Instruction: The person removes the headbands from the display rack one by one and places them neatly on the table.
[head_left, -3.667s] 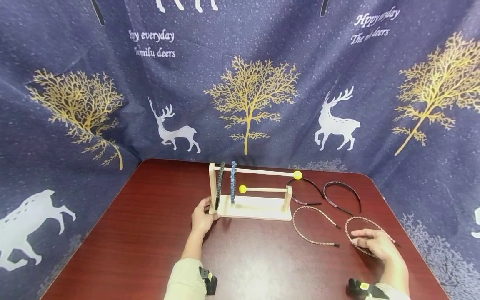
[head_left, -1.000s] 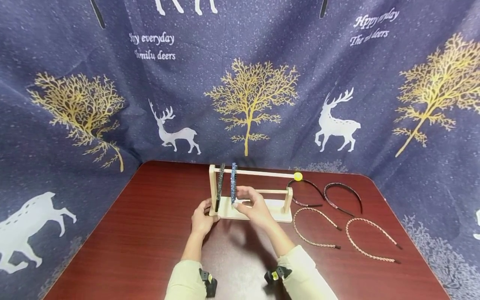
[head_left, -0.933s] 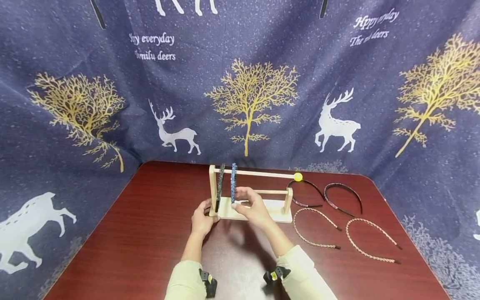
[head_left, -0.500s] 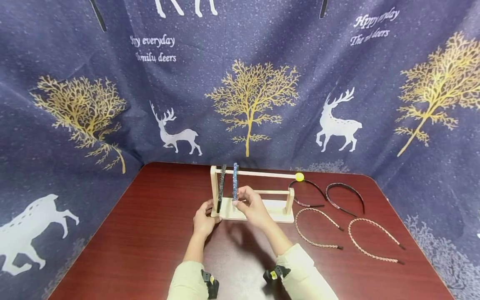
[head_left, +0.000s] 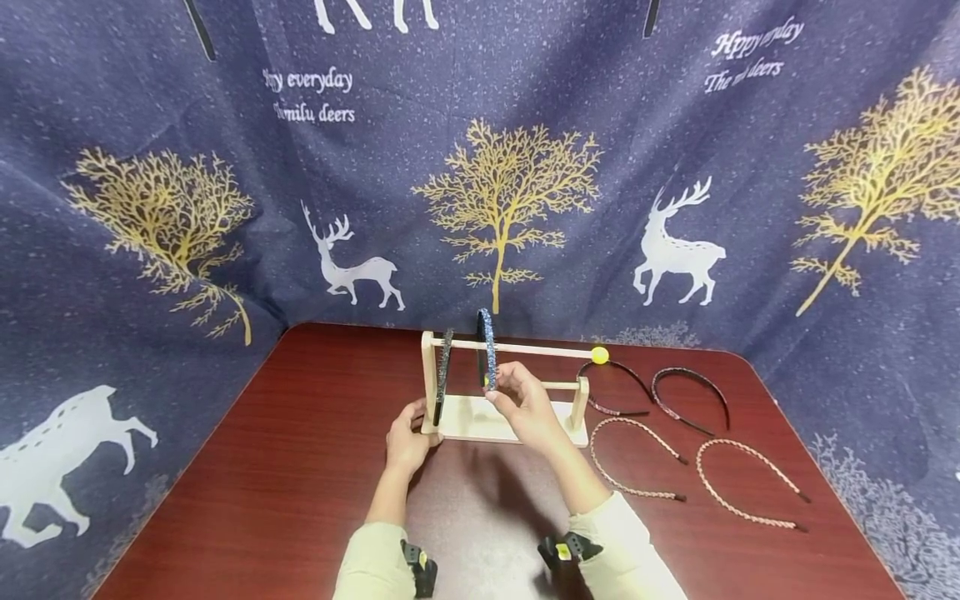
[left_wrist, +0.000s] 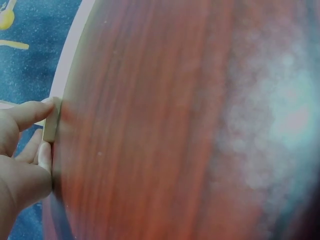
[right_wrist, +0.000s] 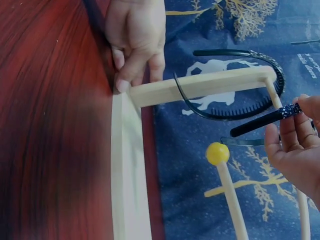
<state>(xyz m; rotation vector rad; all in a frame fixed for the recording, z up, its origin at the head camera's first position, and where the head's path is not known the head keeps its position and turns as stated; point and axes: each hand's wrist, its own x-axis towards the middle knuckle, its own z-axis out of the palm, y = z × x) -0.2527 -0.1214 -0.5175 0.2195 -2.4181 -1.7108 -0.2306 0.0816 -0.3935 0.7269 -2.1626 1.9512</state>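
A blue glittery headband (head_left: 489,346) is pinched near its lower end by my right hand (head_left: 528,408), and its arch stands above the upper rod of the wooden rack (head_left: 487,429). In the right wrist view, thumb and fingers hold the blue headband (right_wrist: 260,122) by its sparkling part. At the rack's left end, my left hand (head_left: 407,437) grips the corner of the base; the left wrist view shows the thumb and fingers around that wooden edge (left_wrist: 52,122). Close to the left post, a dark toothed headband (head_left: 443,379) hangs over the upper rod.
Two braided light headbands (head_left: 637,458) lie on the red-brown table (head_left: 247,500) at the right. Behind them lie two dark headbands (head_left: 690,396). Yellow balls cap the upper rod (head_left: 599,355) and the lower rod (right_wrist: 218,153). A deer-print cloth (head_left: 360,208) hangs behind the table.
My right hand went from a braided headband at the right to the blue one on the rack. Since half a second ago it has raised the blue one and shifted it right. My left hand stays put.
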